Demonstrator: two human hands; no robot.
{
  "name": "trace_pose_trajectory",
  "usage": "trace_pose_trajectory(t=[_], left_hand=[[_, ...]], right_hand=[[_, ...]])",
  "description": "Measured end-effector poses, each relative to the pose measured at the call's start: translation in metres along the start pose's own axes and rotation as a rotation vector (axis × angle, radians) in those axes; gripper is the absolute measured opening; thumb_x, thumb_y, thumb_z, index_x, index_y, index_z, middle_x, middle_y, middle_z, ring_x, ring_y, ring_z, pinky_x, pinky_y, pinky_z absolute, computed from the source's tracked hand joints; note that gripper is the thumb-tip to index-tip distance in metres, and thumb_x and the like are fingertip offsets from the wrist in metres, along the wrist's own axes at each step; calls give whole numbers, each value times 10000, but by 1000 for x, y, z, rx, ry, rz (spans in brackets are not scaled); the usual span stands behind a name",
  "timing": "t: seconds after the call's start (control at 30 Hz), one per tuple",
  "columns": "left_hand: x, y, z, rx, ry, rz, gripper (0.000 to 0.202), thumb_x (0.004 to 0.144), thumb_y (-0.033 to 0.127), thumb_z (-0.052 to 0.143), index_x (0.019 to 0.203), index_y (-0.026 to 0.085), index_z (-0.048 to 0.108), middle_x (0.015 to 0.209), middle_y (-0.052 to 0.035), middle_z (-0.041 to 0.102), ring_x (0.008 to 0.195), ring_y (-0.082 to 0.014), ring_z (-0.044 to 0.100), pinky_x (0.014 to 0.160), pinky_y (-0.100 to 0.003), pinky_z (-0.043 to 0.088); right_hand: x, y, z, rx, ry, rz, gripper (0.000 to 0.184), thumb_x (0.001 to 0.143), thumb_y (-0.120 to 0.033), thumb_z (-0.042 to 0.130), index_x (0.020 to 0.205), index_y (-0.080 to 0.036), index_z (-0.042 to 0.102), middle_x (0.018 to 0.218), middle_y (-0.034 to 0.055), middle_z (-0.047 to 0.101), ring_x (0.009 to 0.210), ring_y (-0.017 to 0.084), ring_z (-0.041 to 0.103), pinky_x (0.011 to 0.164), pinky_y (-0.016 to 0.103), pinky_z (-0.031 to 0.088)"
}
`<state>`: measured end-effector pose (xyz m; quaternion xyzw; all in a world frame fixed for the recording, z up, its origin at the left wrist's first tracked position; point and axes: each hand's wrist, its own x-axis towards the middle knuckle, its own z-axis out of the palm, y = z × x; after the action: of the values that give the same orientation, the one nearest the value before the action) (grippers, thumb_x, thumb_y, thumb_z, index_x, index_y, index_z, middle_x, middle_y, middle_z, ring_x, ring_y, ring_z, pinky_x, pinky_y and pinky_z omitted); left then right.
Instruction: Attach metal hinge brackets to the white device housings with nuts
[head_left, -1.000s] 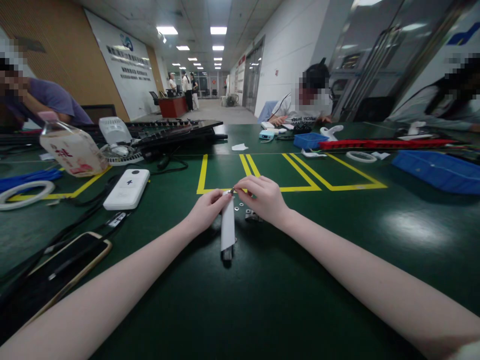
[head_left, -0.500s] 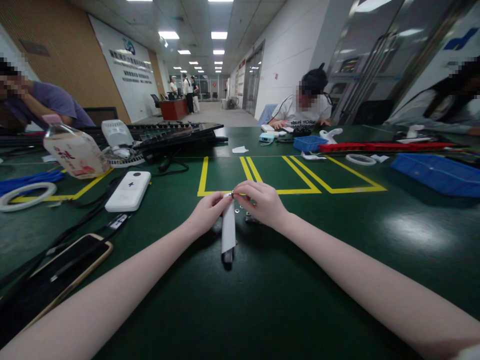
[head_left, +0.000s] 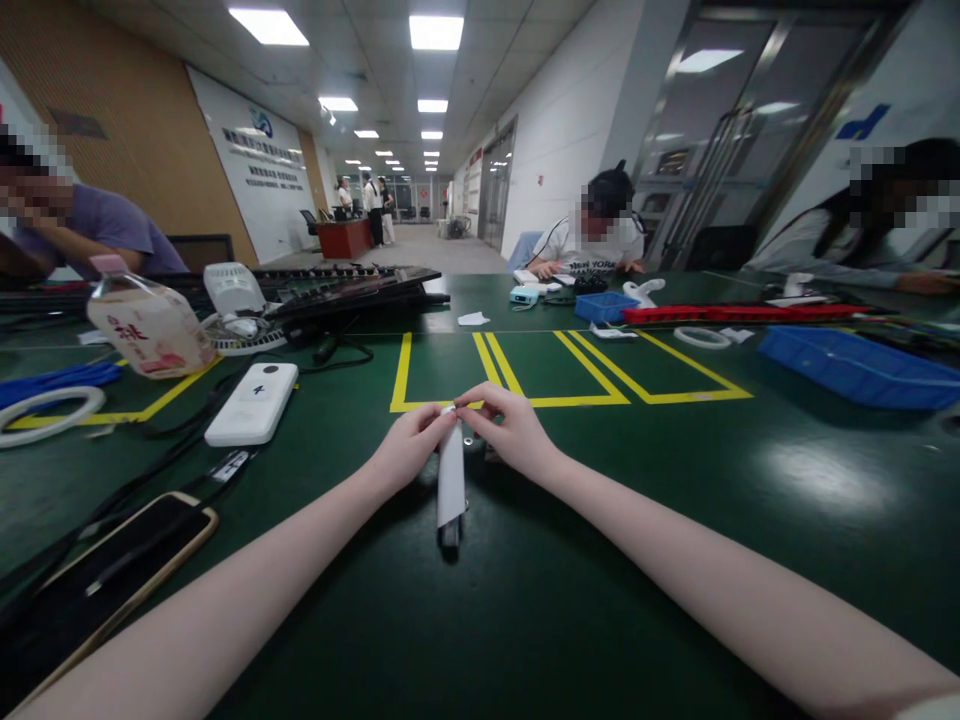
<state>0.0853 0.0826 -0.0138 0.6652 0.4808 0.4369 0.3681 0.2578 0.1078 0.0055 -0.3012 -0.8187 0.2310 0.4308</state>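
At far end of bar (head_left: 451, 480): left hand (head_left: 409, 445) pinches the tip; right hand (head_left: 514, 425) pinches a tiny part (head_left: 455, 408) against it, detail obscured.
Bar: white cover, dark near end exposed; contact with table (head_left: 570, 620) not confirmed.
Handling: in my judgement, left should hold the bar rigid while right keeps the part square to its end, fingertip force only.
Washer (head_left: 468, 441): just right of bar, below right fingers; liable to be knocked.
Fitting (head_left: 492, 453): right of bar, mostly hidden beneath right hand; limits lowering it.
Power bank (head_left: 253, 404), phone (head_left: 112, 570): left of bar, well apart; no obstruction.
Tray (head_left: 855, 365): far right of bar, outside the work.
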Motion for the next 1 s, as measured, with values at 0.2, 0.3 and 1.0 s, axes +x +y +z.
trace_pose_trajectory(t=[0.2,0.3,1.0], left_hand=[[-2,6,1,-37,-4,-3,362,839,496,494,798,150,595,688,14,528,645,-139,478,582,-239,369],[-3,9,2,-43,5,-5,367,825,505,517,794,149,601,708,5,539,675,-148,484,586,-239,370],[0,9,2,-12,41,-32,402,831,550,482,778,168,597,711,0,547,694,-173,495,633,-264,387]], right_hand=[[-11,0,-1,56,-23,101,204,872,-296,550,1005,-158,621,871,39,643,563,87,518,514,230,434],[-15,1,-4,-11,-65,9,217,888,-258,523,1072,-181,609,958,54,637,651,105,547,592,256,474],[-50,-15,-57,-417,-234,16,470,745,-367,694,1187,-233,609,1150,88,623,1079,260,551,943,461,419]])
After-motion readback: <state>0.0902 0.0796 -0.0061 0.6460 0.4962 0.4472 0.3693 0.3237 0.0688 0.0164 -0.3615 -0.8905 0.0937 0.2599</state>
